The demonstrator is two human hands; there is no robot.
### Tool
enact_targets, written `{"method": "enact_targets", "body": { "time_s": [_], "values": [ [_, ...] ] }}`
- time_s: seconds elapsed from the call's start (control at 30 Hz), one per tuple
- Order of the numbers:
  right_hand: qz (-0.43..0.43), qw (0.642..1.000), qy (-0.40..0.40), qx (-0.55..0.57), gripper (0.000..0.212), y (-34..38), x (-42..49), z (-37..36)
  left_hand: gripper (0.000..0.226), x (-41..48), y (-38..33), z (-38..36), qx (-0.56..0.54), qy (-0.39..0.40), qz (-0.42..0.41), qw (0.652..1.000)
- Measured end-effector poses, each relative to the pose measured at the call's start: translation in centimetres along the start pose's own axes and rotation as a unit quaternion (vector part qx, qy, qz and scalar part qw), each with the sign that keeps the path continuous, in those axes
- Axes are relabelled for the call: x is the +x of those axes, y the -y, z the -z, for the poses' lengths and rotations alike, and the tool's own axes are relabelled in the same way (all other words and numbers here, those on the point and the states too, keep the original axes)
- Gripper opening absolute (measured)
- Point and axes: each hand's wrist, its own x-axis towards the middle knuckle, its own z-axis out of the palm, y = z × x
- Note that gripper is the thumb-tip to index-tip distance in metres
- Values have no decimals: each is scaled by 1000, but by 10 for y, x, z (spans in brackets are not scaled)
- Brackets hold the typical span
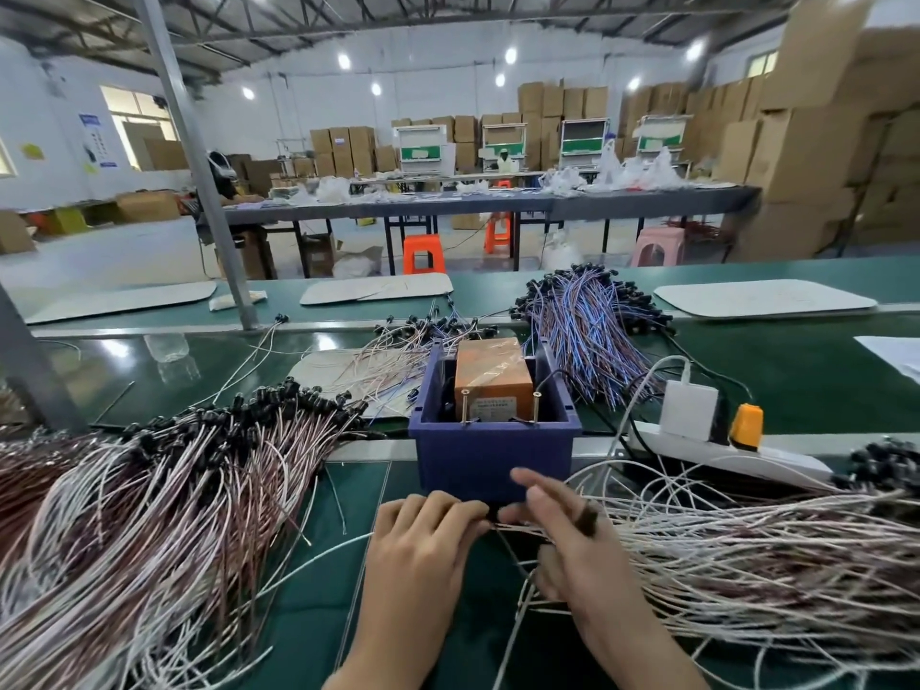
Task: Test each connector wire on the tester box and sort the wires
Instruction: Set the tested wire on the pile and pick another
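The left hand [423, 540] has its fingers curled, the tips pinching the near end of a connector wire [508, 527]. The right hand [572, 550] meets it fingertip to fingertip and pinches the same few pale and reddish strands. A dark connector head [588, 517] sits between its fingers, though motion blur hides exactly which fingers close on it. The wire lies just above the green bench mat [308, 615] and trails off towards 3 o'clock into the right heap [771, 550].

Each wire looks very light, thin and limp. It will probably sag and whip if held by the middle, and it is likely to snag on neighbouring wires in the heap. The best hold is likely close behind the stiff black head, with the other hand on the bare tail, so that both ends can be steered. The insulation looks smooth, so a firm pinch should suit it better than a loose one. The strands are fine enough that a hard tug could probably kink them.

At 12 o'clock, touching distance from the fingertips, stands the blue bin [493, 455] holding the orange tester box [493, 376], with two upright brass pins [464, 405] at its front. At 9 o'clock is the left heap [149, 490], its heads pointing away. At 1 o'clock, beyond the bin, is a blue-and-purple bundle [582, 321], and at 2 o'clock a white power strip [722, 450].
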Motion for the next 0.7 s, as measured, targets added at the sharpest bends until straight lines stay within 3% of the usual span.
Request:
{"method": "enact_targets", "body": {
  "time_s": [0.1,0.23,0.37,0.5,0.53,0.6,0.7],
  "values": [
    [46,988,26,-146,28,-8,-2,-11,25,0,-2,0,-8,-13,-19,1000],
    [94,972,77,-200,21,-9,-5,-14,23,1,-3,2,-25,-23,-1,999],
    [107,978,23,-180,17,-12,-4,-14,35,2,-6,7,-16,-37,77,996],
    [110,986,-45,-121,18,-13,-3,-10,14,4,-13,16,-122,-61,169,976],
    [110,987,-50,-108,18,-12,-2,-10,13,4,-16,18,-172,-38,222,959],
    [112,987,-46,-104,18,-11,-2,-9,34,4,-20,14,-287,31,344,893],
    [136,981,-31,-138,18,-13,-3,-11,42,12,-14,9,-465,56,502,727]
  ]
}}
